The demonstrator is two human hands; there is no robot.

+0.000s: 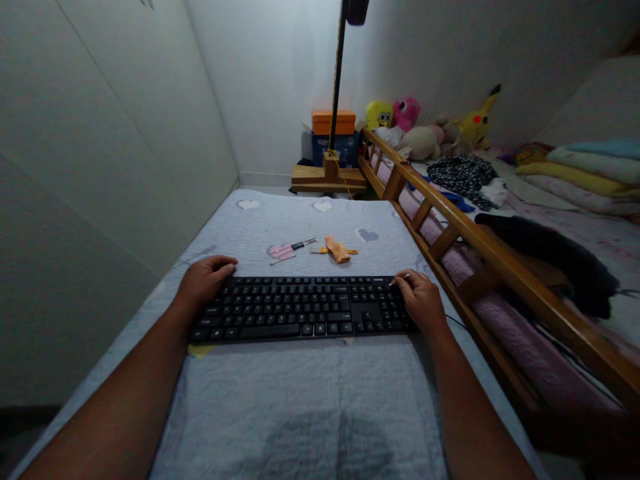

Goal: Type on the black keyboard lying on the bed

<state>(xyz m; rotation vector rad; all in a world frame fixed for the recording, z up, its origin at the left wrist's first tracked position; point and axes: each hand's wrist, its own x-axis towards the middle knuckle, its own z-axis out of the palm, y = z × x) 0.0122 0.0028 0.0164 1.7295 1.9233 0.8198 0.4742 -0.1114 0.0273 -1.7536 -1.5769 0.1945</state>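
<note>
A black keyboard (300,310) lies flat on the quilted cover. My left hand (205,280) is closed around its upper left corner, with the thumb and index finger close together. At the number pad, my right hand (420,297) pinches a thin white stick that looks like a cotton swab (400,281), with its tip close to the keys. Behind the keyboard lie another cotton swab (283,259), a tool with a black handle and metal prongs (304,244), a yellow-handled brush (353,252) and a crumpled orange cloth (338,249) over the brush.
The light blue cover (300,393) with heart patterns spreads under everything. A wooden bed rail (435,200) runs along the right, with plush toys and folded bedding beyond it. Cabinet doors (125,133) border the left. Boxes and a wooden stand (327,177) are at the far end.
</note>
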